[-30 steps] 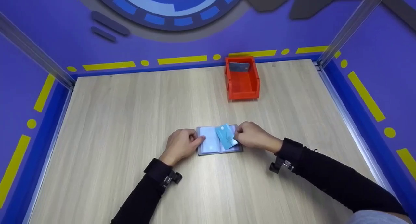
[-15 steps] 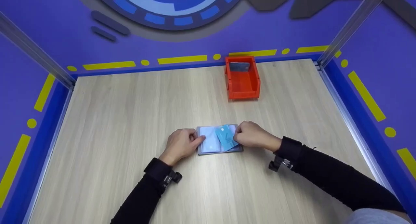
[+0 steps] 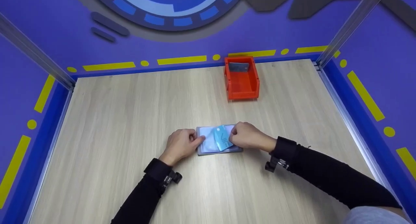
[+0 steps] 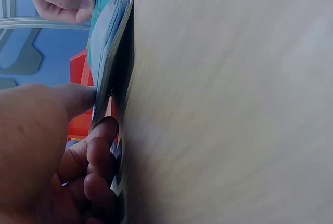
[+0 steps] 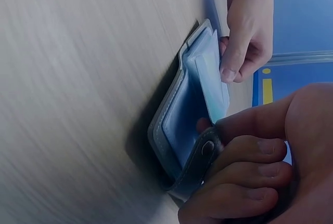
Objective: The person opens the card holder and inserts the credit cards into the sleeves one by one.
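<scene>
A small grey card holder (image 3: 206, 145) lies spread open on the table, its clear plastic sleeves facing up. My left hand (image 3: 181, 145) grips its left edge, thumb on top and fingers beneath, as the left wrist view shows. Between the thumb and forefinger of my right hand (image 3: 248, 136) is a light blue card (image 3: 222, 138) with dark lettering. The card stands tilted over the middle of the holder, overlapping the sleeves. In the right wrist view a strap (image 5: 200, 156) with a metal snap curls up from the holder against my right fingers.
Beyond the holder, toward the back wall, stands a red bin (image 3: 243, 95) with a dark card (image 3: 239, 67) leaning inside it. Blue printed walls (image 3: 182, 48) enclose the wooden table (image 3: 130, 113) at the back and sides.
My right hand has shifted slightly left, carrying the light blue card further toward the holder's middle and turning it more upright. The left hand keeps its place on the holder.
</scene>
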### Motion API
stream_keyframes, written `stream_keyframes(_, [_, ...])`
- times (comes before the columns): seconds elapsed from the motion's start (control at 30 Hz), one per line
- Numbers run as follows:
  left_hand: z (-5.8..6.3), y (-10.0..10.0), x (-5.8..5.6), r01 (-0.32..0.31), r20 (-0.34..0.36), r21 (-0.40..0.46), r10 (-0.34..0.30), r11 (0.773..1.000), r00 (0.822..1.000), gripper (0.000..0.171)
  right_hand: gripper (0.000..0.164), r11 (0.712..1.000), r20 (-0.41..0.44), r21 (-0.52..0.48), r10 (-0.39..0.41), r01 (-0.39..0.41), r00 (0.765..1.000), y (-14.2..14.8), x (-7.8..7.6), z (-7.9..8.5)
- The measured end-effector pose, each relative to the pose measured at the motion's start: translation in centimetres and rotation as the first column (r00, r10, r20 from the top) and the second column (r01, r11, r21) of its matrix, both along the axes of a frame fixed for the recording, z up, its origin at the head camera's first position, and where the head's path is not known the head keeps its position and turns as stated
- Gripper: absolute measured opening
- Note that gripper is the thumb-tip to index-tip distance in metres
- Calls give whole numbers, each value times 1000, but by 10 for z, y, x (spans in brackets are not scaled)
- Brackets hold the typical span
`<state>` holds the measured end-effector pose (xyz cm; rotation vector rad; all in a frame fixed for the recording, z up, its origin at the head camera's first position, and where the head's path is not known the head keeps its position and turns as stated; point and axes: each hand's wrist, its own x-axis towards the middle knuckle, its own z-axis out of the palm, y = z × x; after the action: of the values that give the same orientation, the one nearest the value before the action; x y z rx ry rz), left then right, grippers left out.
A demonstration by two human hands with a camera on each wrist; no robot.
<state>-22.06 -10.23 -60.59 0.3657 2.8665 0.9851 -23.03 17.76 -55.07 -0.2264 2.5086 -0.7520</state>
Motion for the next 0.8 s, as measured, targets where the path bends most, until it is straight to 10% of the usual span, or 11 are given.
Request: stream_keyframes(0.8, [2, -1, 1, -5, 17, 13, 5, 1000, 1000, 41, 35, 998, 3, 18, -63, 63, 998, -7, 1, -4])
